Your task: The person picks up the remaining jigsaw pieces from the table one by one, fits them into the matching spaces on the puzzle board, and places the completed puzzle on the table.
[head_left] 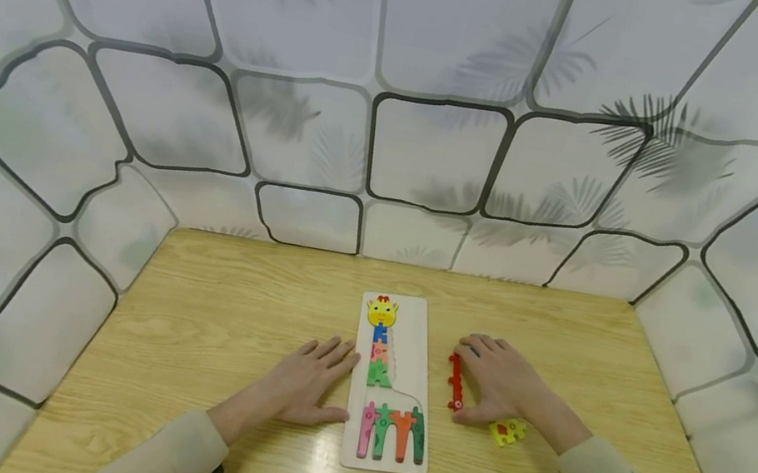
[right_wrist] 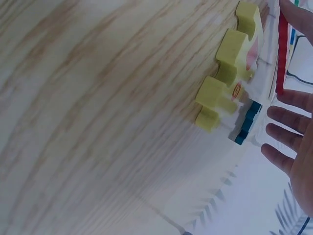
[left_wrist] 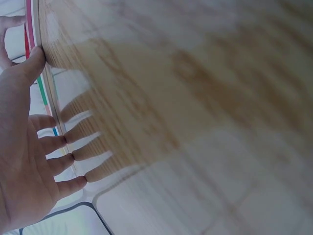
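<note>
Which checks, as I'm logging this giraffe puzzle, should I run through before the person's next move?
1. Right hand at the red piece: ok, thumb and fingers are at opposite ends.
2. Red piece raised off the table: cannot tell.
3. Left hand at the board: ok, its thumb tip is at the left edge.
4. Space bare between the green neck piece and the leg pieces: ok, that part is unfilled.
5. All pieces on the board: not ok, the yellow piece and dark teal piece are off it.
</note>
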Motion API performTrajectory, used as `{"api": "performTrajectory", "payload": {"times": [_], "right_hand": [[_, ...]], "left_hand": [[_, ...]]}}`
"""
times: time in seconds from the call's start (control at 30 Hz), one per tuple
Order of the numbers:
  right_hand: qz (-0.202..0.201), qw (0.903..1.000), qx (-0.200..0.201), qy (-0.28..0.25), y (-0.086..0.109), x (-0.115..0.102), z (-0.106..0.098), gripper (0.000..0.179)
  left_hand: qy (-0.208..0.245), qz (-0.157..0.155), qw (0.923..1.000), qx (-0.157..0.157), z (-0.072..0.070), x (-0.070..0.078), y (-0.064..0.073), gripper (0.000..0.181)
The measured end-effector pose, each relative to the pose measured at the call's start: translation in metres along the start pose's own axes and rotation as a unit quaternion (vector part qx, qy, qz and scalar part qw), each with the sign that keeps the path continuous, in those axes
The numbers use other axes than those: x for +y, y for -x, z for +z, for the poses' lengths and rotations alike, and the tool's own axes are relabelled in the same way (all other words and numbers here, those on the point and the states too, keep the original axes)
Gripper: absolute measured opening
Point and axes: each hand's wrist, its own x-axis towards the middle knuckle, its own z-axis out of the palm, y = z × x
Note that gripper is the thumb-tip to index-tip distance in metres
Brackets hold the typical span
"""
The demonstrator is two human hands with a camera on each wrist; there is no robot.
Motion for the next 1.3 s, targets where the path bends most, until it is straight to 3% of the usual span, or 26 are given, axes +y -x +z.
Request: {"api": "performTrajectory", "payload": {"times": [1.3], "right_hand": [[-0.023, 0.9993, 0.018, -0.023, -0.037, -0.021, -0.001, 0.111]], "left_hand": [[-0.002, 0.001, 1.0, 0.002, 0.001, -0.001, 0.0, 0.094]]}}
